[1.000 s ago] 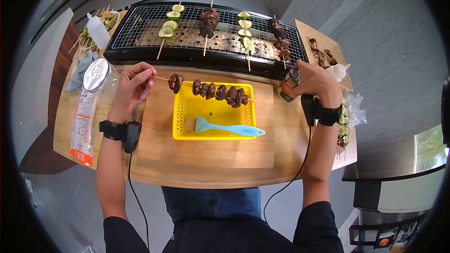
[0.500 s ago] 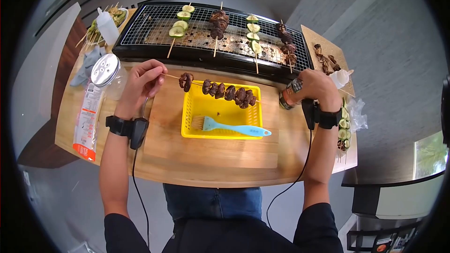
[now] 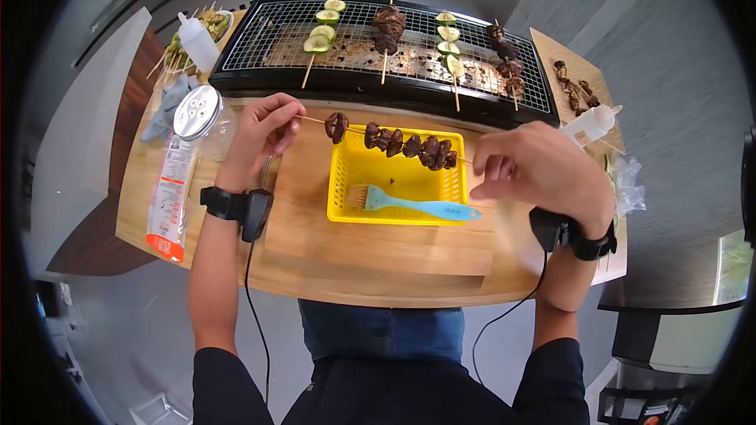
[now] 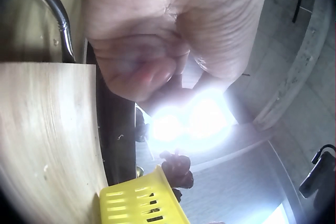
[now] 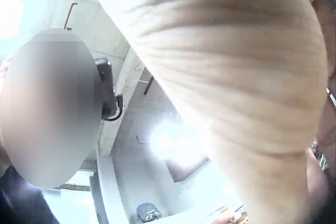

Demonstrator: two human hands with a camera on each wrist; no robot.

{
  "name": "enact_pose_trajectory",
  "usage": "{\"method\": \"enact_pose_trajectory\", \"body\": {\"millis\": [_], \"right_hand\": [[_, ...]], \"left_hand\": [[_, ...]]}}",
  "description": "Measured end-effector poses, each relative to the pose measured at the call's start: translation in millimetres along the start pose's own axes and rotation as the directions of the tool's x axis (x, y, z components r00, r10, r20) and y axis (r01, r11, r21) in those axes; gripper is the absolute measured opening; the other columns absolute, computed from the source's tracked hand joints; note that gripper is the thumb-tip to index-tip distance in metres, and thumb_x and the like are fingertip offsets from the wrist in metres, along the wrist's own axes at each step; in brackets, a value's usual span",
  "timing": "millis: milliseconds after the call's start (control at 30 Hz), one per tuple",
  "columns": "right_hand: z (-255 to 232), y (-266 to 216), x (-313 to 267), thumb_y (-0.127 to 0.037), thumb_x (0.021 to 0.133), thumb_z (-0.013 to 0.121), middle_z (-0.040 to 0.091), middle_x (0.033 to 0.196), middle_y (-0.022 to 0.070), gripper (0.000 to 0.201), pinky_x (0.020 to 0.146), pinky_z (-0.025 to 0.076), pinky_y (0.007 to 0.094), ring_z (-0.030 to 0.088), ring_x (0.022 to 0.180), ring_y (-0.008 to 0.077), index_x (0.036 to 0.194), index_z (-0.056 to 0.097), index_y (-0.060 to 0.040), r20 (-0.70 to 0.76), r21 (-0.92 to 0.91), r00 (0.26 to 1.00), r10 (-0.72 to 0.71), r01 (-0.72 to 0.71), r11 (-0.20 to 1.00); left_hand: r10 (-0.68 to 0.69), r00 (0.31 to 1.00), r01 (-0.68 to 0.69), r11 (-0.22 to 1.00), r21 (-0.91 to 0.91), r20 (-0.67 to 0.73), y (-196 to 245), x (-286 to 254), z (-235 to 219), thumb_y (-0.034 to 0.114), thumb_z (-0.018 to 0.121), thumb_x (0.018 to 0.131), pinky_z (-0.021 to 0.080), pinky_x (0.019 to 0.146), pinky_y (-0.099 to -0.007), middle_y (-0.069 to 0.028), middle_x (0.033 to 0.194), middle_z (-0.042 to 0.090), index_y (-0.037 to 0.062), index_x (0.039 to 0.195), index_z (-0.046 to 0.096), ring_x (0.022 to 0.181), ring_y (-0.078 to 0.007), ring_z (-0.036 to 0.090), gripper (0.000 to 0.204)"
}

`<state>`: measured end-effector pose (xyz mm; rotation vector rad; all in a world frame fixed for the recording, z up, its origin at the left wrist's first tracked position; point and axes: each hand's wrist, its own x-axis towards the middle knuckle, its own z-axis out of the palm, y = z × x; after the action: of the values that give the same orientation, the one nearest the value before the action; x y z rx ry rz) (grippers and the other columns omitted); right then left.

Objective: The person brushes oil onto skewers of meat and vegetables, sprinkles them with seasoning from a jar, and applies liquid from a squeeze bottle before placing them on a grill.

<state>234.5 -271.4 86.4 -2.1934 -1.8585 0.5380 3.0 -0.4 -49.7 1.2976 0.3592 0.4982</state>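
My left hand pinches the bare end of a skewer of dark brown meat pieces. The skewer stretches over a yellow basket, and a light blue basting brush lies across the basket. In the left wrist view, dark pieces show above the yellow basket's corner, and glare covers the fingertips. My right hand is by the skewer's far tip, fingers bent, with a pale blur beneath it. I cannot tell whether it holds the seasoning jar, which is out of sight.
A grill at the back carries several zucchini and meat skewers. To the left stand a shaker jar and a squeeze bottle, with a packet in front. Another bottle lies on the right beyond my right hand.
My right hand gripped the labelled jar at the table's right; it has since come forward, closer to the skewer tip, and the jar is no longer visible. The left hand keeps its pinch.
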Motion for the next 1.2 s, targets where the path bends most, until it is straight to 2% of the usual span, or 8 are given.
{"method": "enact_pose_trajectory", "body": {"millis": [200,533,600,733,933,1033,1100,1200], "right_hand": [[15,-16,6,-0.024,0.068,0.078,0.067,0.070,0.0066,0.023,0.064,0.049,0.0367,0.065,0.073,0.0264,0.081,0.067,-0.0083,0.177,-0.127,0.984,-0.028,0.051,0.991],[34,-3,11,-0.013,0.069,0.077,0.066,0.080,0.0088,0.022,0.065,0.048,0.0360,0.064,0.074,0.0249,0.084,0.064,-0.0033,0.176,-0.088,0.973,-0.147,0.164,0.982],[38,2,11,-0.010,0.072,0.074,0.065,0.082,0.0114,0.021,0.064,0.049,0.0358,0.064,0.075,0.0263,0.089,0.065,-0.0018,0.056,-0.056,0.955,-0.290,0.293,0.955],[22,-14,20,-0.010,0.074,0.068,0.065,0.080,0.0139,0.018,0.072,0.050,0.0387,0.063,0.079,0.0308,0.090,0.066,-0.0003,-0.017,0.048,0.943,-0.333,0.333,0.942],[31,-28,36,-0.012,0.084,0.063,0.066,0.078,0.0157,0.014,0.063,0.051,0.0359,0.065,0.068,0.0306,0.090,0.065,0.0007,-0.281,0.237,0.935,-0.217,0.286,0.928],[24,-27,34,-0.013,0.086,0.063,0.066,0.073,0.0127,0.015,0.054,0.049,0.0305,0.065,0.059,0.0237,0.093,0.065,0.0004,-0.284,0.213,0.933,-0.219,0.284,0.935],[21,-22,32,-0.015,0.089,0.063,0.066,0.070,0.0071,0.016,0.050,0.045,0.0226,0.064,0.057,0.0114,0.096,0.066,-0.0004,-0.361,0.498,0.932,0.005,0.188,0.846],[21,-14,36,-0.017,0.091,0.063,0.064,0.067,0.0018,0.017,0.049,0.043,0.0177,0.060,0.057,0.0032,0.097,0.067,-0.0015,-0.505,0.602,0.859,0.083,0.283,0.747]], "left_hand": [[-0.017,1.000,0.017,1.000,-0.005,-0.003,-3,1,-3,0.018,0.062,0.092,0.029,0.040,-0.0175,0.0009,0.070,0.060,0.0033,0.091,0.065,0.047,-0.0035,0.046,0.015],[-0.007,1.000,0.007,1.000,-0.023,0.007,-4,1,-3,0.018,0.062,0.092,0.029,0.040,-0.0175,0.0005,0.071,0.060,0.0037,0.093,0.064,0.048,-0.0035,0.045,0.014],[0.002,1.000,-0.002,1.000,-0.026,0.003,-4,1,-3,0.017,0.062,0.092,0.028,0.040,-0.0175,0.0003,0.071,0.060,0.0037,0.093,0.064,0.048,-0.0034,0.045,0.014],[0.016,1.000,-0.016,1.000,-0.018,0.007,-5,1,-4,0.016,0.062,0.091,0.029,0.040,-0.0177,-0.0004,0.073,0.061,0.0035,0.092,0.065,0.048,-0.0032,0.045,0.013],[0.017,1.000,-0.017,1.000,-0.010,0.003,-6,1,-7,0.016,0.063,0.091,0.029,0.040,-0.0177,-0.0008,0.072,0.062,0.0031,0.091,0.066,0.048,-0.0032,0.046,0.013],[0.018,1.000,-0.018,1.000,-0.001,0.000,-4,1,-2,0.015,0.062,0.091,0.030,0.040,-0.0170,-0.0006,0.071,0.061,0.0035,0.090,0.065,0.047,-0.0037,0.046,0.012],[0.022,1.000,-0.022,1.000,0.006,-0.005,-4,0,-1,0.014,0.061,0.091,0.031,0.040,-0.0162,-0.0004,0.070,0.061,0.0038,0.089,0.063,0.046,-0.0040,0.046,0.011],[0.012,1.000,-0.012,1.000,-0.013,0.005,-6,1,-6,0.015,0.062,0.091,0.029,0.040,-0.0177,-0.0008,0.072,0.062,0.0033,0.091,0.065,0.047,-0.0033,0.046,0.012]]}}
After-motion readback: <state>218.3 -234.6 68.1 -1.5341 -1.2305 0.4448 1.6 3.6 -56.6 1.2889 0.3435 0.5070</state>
